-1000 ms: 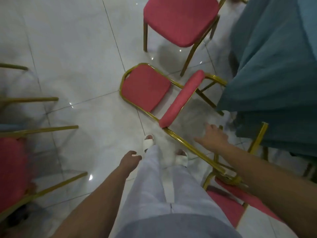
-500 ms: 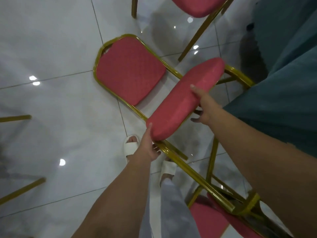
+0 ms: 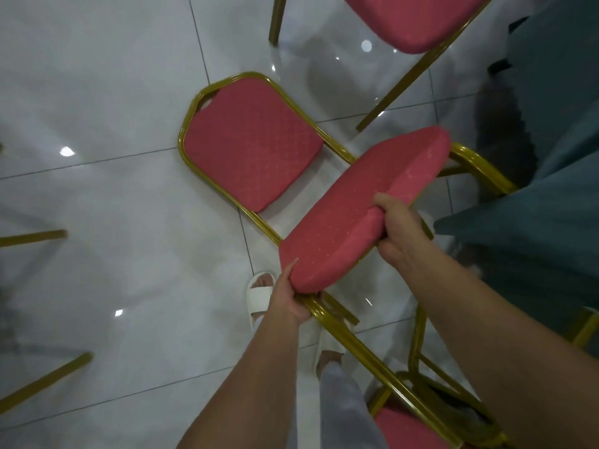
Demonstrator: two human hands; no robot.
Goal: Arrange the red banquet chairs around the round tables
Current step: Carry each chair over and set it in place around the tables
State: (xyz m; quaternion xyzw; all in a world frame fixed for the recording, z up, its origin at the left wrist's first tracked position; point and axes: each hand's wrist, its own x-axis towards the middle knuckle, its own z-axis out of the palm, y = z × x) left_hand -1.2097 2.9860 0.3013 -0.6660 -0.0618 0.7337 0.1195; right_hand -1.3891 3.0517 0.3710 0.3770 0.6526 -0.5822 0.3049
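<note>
A red banquet chair point(image 3: 252, 147) with a gold frame lies tipped over on the white tiled floor, its backrest toward the upper left. Its red seat cushion point(image 3: 356, 209) stands on edge in the middle of the view. My left hand point(image 3: 291, 296) grips the cushion's lower corner together with the gold frame tube. My right hand point(image 3: 402, 231) grips the cushion's right edge, thumb on top. The round table under a teal cloth point(image 3: 544, 205) is right beside the chair, on the right.
An upright red chair point(image 3: 408, 24) stands at the top by the table. Another red seat point(image 3: 408, 429) and gold legs lie under the tipped chair at bottom right. Gold chair legs point(image 3: 32, 238) reach in from the left. My sandalled feet point(image 3: 259, 296) stand beside the frame.
Both hands have gone from reaching toward the tipped chair to gripping its seat cushion, left at the lower corner, right on the right edge. The view has moved closer.
</note>
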